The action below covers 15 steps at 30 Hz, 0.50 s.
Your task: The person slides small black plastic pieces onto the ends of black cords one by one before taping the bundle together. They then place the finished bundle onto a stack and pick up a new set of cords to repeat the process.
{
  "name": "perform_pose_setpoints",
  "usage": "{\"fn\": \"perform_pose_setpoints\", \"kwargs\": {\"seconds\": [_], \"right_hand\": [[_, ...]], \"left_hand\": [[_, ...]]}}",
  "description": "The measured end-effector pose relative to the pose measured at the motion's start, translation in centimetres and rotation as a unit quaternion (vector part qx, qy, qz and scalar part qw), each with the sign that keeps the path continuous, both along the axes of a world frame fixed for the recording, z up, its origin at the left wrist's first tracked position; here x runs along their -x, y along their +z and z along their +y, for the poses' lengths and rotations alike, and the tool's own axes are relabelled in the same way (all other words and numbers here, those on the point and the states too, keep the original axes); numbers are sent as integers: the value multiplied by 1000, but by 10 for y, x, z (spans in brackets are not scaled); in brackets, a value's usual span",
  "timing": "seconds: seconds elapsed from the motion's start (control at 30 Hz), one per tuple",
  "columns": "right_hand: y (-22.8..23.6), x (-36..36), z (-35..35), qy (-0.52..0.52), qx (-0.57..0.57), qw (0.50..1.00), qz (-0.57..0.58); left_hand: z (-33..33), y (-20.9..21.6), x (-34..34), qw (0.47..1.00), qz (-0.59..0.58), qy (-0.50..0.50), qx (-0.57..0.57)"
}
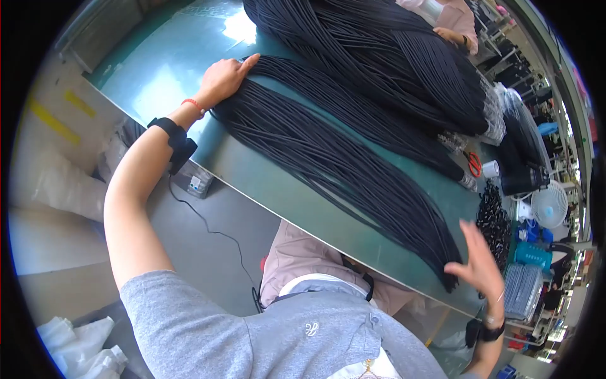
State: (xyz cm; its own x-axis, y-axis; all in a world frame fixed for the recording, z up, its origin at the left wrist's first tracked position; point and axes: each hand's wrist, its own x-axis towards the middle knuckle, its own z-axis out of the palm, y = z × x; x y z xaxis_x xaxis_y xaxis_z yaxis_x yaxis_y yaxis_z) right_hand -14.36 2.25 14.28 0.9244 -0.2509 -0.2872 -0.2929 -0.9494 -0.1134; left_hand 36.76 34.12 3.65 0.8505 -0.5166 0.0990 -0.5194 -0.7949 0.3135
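Note:
A long bundle of thin black cords lies slantwise across the green table. At its far left end my left hand is closed around the cords, thumb stretched out on top and the other fingers mostly hidden. My right hand is open beside the bundle's loose near right end, thumb and fingers spread, slightly blurred. It appears apart from the cord tips. Alongside lies a second, narrower strand of black cords, its right end in clear wrap.
A big heap of black cords covers the table's far side, with another person's hand behind it. Red-handled scissors, a white roll and a pile of small black pieces lie right. A white fan stands beyond.

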Motion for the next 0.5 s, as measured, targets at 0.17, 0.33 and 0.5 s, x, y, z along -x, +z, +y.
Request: {"fn": "perform_pose_setpoints", "kwargs": {"seconds": [0.17,0.33,0.5], "right_hand": [[-15,-174,83,316,24,937,-146],[-77,-321,172,356,111,903,-214],[-92,-321,191,293,92,942,-135]], "left_hand": [[2,1,-6,998,19,42,-40],[-23,-33,-20,989,-131,-76,3],[32,-58,-46,980,-178,-32,-80]]}}
